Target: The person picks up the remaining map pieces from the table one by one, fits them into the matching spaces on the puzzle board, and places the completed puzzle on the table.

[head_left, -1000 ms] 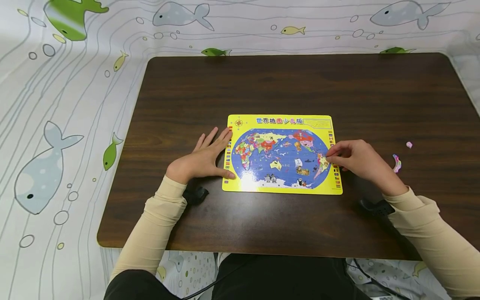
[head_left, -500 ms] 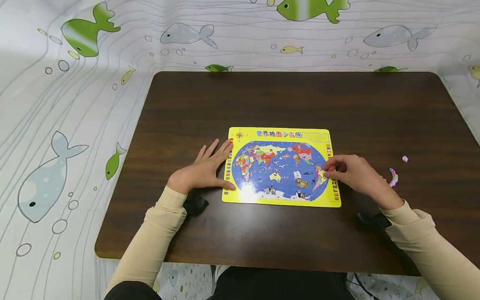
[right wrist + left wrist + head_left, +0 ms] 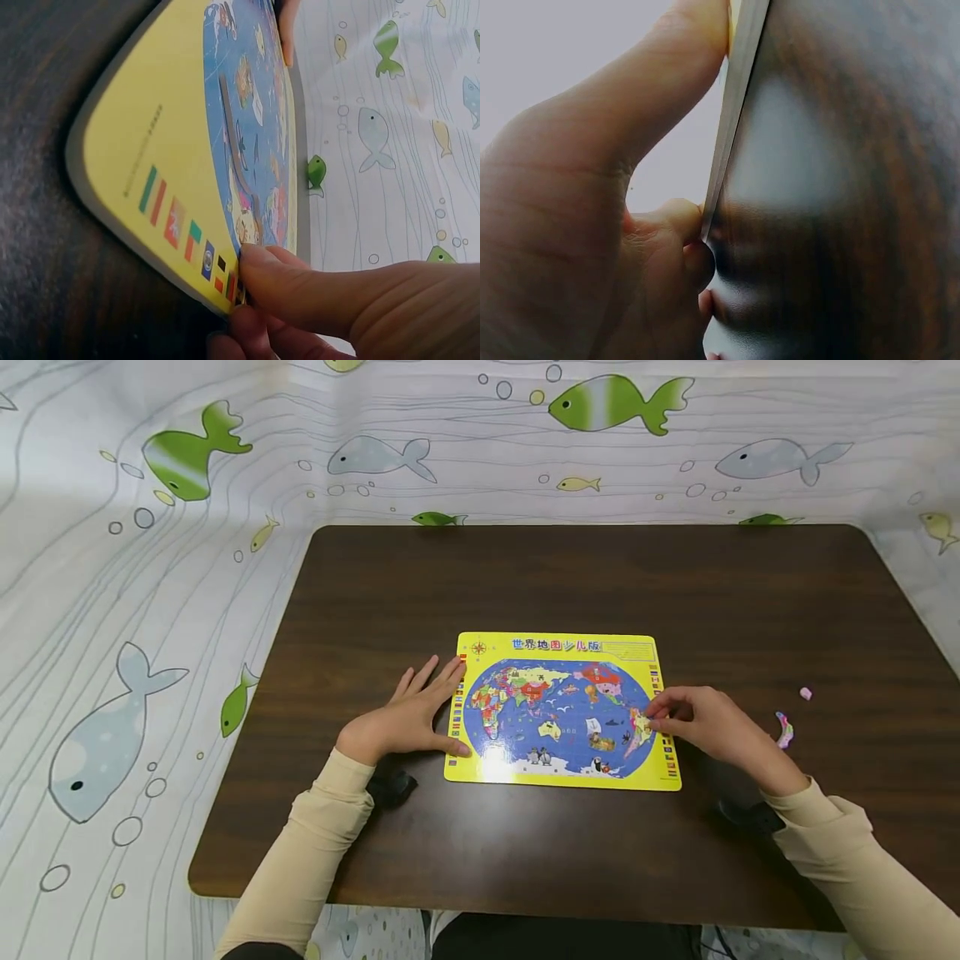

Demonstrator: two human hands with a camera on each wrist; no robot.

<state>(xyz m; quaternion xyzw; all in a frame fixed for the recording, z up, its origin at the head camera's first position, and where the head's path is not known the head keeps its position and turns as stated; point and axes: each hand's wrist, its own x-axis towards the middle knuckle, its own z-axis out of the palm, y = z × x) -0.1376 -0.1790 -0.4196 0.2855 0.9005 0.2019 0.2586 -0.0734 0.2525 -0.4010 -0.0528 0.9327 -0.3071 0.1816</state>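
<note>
A yellow-bordered world map puzzle board [image 3: 562,781] lies on the dark table. My left hand [image 3: 405,717] rests at its left side with fingers spread, the thumb [image 3: 682,52] on the board's lower left corner and the fingertips along the left edge. At the right side, my right hand [image 3: 701,722] pinches a South America-shaped puzzle piece [image 3: 640,732] between thumb and index finger. In the right wrist view, the grey edge of the puzzle piece [image 3: 234,135] stands tilted above the blue map, close over it. The thumb [image 3: 262,270] hides part of the piece.
To the right of the right hand lie a small pink piece [image 3: 806,693] and a curved multicoloured piece [image 3: 784,730]. Fish-printed white sheeting [image 3: 510,477] rises behind the table [image 3: 570,585] and along its left side. A black device [image 3: 392,789] sits under the left wrist.
The head view has tilted upward, so the table and board appear lower in it. My right fingertips have shifted slightly at the map's right side with the piece; the left hand stays on the board.
</note>
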